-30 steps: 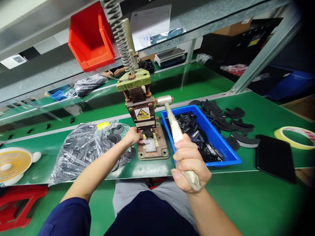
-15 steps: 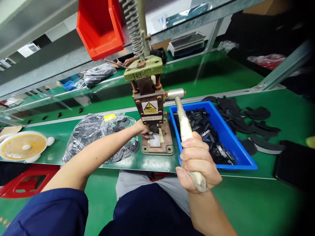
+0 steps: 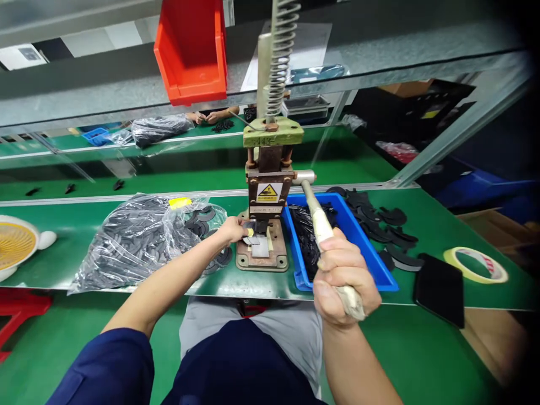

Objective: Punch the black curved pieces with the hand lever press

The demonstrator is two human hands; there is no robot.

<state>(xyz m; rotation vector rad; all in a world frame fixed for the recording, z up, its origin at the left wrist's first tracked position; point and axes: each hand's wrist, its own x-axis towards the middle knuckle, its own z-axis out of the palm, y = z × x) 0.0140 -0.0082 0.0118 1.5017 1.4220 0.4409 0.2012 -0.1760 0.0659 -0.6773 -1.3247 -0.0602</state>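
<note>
A hand press (image 3: 265, 188) with a tall spring stands upright in the middle of the bench. My right hand (image 3: 346, 277) is wrapped around the taped end of its lever handle (image 3: 319, 221), which slopes down toward me. At the left of the press's base plate (image 3: 261, 263), my left hand (image 3: 233, 229) pinches a small thin grey piece (image 3: 252, 240) beside the tool under the ram. My fingers partly hide this piece. A pale metal plate (image 3: 260, 247) lies on the base. The press carries a yellow warning label (image 3: 269, 192).
Right of the press sits a blue tray (image 3: 371, 247) of black parts, with dark curved pieces (image 3: 363, 211), a black flat object (image 3: 439, 287) and a tape roll (image 3: 476, 264) beyond. A plastic bag (image 3: 130, 242) of grey pieces lies left. An orange bin (image 3: 192, 56) hangs above; another person's hands (image 3: 213, 116) work behind.
My view has levelled and shifted, bringing the tape roll into sight. My left hand stays by the ram, with the small piece at a different angle. The right hand keeps its hold on the lever.
</note>
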